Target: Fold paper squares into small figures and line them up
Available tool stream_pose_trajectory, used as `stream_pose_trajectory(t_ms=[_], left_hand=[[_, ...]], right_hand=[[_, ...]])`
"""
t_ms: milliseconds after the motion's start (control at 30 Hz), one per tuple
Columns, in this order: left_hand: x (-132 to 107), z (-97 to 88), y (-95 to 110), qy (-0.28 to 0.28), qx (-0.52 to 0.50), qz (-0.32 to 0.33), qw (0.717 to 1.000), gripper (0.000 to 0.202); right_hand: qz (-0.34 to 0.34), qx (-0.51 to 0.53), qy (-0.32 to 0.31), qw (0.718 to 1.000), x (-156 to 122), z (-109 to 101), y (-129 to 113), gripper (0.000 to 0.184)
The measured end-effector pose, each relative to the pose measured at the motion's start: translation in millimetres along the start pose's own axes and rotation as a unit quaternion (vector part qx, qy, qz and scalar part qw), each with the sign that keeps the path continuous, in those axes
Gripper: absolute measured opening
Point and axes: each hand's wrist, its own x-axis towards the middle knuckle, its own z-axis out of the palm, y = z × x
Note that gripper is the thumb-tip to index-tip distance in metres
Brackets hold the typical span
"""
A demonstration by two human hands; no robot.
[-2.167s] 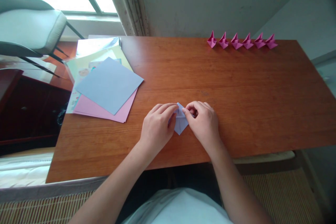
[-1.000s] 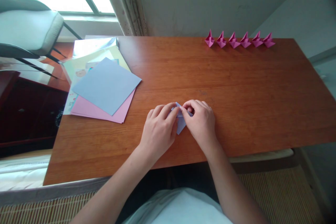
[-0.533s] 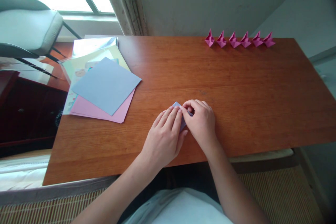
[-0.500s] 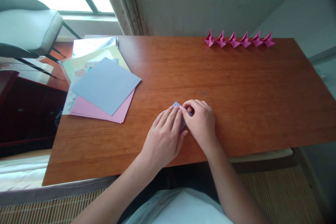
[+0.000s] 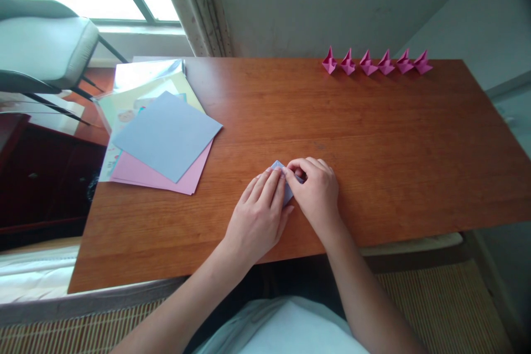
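Observation:
A small folded piece of blue paper (image 5: 287, 195) lies on the table near its front edge, mostly covered by my hands. My left hand (image 5: 258, 211) rests flat across it, fingers stretched out and pressing it down. With thumb and index finger pinched together, my right hand (image 5: 316, 183) grips the paper's upper right part, close to the left fingertips. A pointed top corner of the paper shows beyond the fingers; the exact fold is hidden.
On the wooden table (image 5: 373, 144), several pink origami figures (image 5: 367, 63) stand in a row along the back edge. At left, a blue sheet (image 5: 168, 135) overlaps pink sheets (image 5: 186, 182) and plastic packets (image 5: 149, 69). A chair (image 5: 45, 44) stands beyond, by the window.
Both hands keep nearly the same pose on the folded paper. The whole view shifts very slightly.

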Motion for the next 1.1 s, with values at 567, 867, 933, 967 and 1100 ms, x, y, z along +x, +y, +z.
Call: stream_pose_trajectory(t_ms=[567, 867, 933, 967, 1100], left_hand=[[0, 2.2, -5, 0.025, -0.012, 0.004, 1.000, 0.048], [0, 4.3, -2, 0.025, -0.001, 0.002, 1.000, 0.045], [0, 4.5, -2, 0.024, 0.001, 0.001, 1.000, 0.046], [0, 4.6, -2, 0.024, 0.001, 0.001, 1.000, 0.045], [0, 5.0, -1, 0.027, -0.004, -0.002, 1.000, 0.044]], right_hand=[[-0.080, 0.004, -0.069, 0.994, 13, -8, 7, 0.004], [-0.070, 0.008, -0.054, 0.996, 10, -7, 7, 0.005], [-0.072, 0.005, -0.051, 0.996, 9, -7, 7, 0.006], [-0.074, 0.004, -0.050, 0.996, 9, -7, 7, 0.008], [-0.077, 0.004, -0.048, 0.996, 8, -6, 8, 0.015]])
